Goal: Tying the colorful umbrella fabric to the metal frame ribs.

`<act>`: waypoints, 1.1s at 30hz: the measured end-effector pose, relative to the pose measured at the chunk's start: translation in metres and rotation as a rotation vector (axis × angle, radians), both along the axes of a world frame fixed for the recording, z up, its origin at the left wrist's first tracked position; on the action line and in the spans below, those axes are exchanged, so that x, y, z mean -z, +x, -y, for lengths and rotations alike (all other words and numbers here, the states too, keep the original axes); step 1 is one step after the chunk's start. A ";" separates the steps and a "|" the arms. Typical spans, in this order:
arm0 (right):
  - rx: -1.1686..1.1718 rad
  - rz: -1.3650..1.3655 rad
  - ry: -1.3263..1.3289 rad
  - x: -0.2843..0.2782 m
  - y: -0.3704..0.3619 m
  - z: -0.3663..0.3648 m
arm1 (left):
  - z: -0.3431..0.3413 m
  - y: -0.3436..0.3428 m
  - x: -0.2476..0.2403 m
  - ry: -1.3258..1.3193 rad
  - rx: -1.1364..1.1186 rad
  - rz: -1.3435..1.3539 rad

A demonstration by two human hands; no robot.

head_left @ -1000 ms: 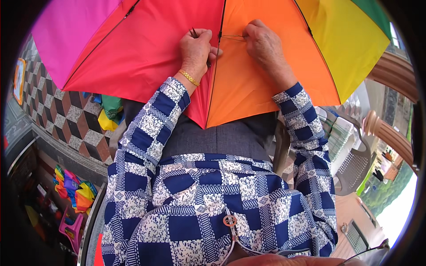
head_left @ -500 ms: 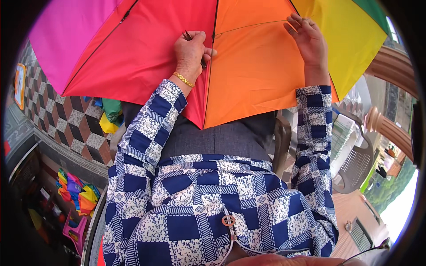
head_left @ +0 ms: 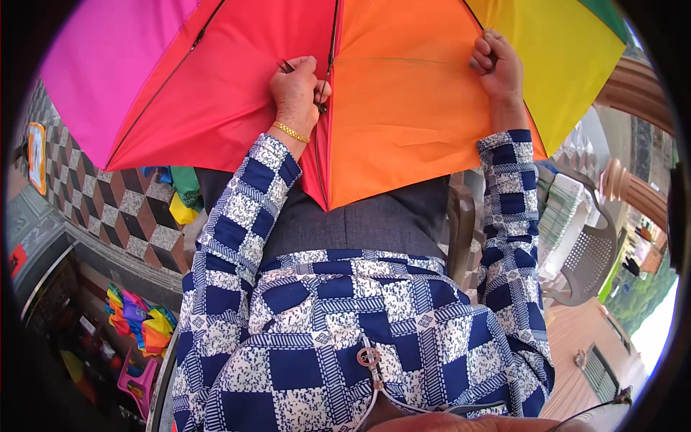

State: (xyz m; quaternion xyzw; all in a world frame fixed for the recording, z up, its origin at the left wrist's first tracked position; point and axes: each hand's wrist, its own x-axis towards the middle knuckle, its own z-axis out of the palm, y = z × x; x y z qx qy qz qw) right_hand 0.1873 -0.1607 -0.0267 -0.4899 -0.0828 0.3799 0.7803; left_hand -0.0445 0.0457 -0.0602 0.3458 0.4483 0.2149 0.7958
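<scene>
The left hand (head_left: pixel 291 92) is raised over the red panel of a multicoloured umbrella canopy (head_left: pixel 403 137), its forearm slanting inward from the lower left. Its fingers are bent around a dark pointed hand tool (head_left: pixel 287 66), whose middle is hidden by the palm, so its exact kind is hard to make out. They sit just beside the dark rib (head_left: pixel 330 54) at the red-orange seam. The right hand (head_left: pixel 499 68) stands upright near the orange-yellow seam, wrist straight above the cuff, fingers curled closed. A thin thread (head_left: pixel 389 58) crosses the orange panel toward it but fades out; whether the fingers pinch it cannot be told. The canopy spreads above the lap, its far part cut off by the upper edge.
</scene>
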 end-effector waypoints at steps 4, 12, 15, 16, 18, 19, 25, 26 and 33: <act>0.042 0.065 -0.095 -0.016 -0.014 -0.012 | -0.005 -0.003 0.001 -0.016 -0.034 -0.030; 0.040 0.020 -0.089 -0.007 -0.040 -0.021 | -0.003 -0.003 0.002 0.022 -0.009 0.007; 0.012 0.006 -0.086 -0.010 -0.048 -0.027 | 0.001 -0.002 0.001 0.050 0.003 -0.025; -0.001 0.017 -0.089 -0.011 -0.050 -0.029 | 0.003 -0.002 0.001 0.046 0.000 -0.025; -0.028 0.036 -0.097 -0.013 -0.055 -0.035 | 0.009 0.001 0.002 0.139 0.012 -0.034; -0.031 0.035 -0.102 -0.013 -0.057 -0.036 | 0.011 0.001 0.001 0.186 0.018 -0.040; -0.097 0.029 -0.084 -0.012 -0.063 -0.043 | 0.016 -0.004 0.004 0.246 0.048 0.002; -0.102 0.031 -0.086 -0.012 -0.063 -0.043 | 0.016 -0.005 0.003 0.242 0.058 -0.004; -0.054 0.025 -0.087 -0.020 -0.068 -0.046 | 0.012 -0.005 0.001 0.183 0.094 -0.008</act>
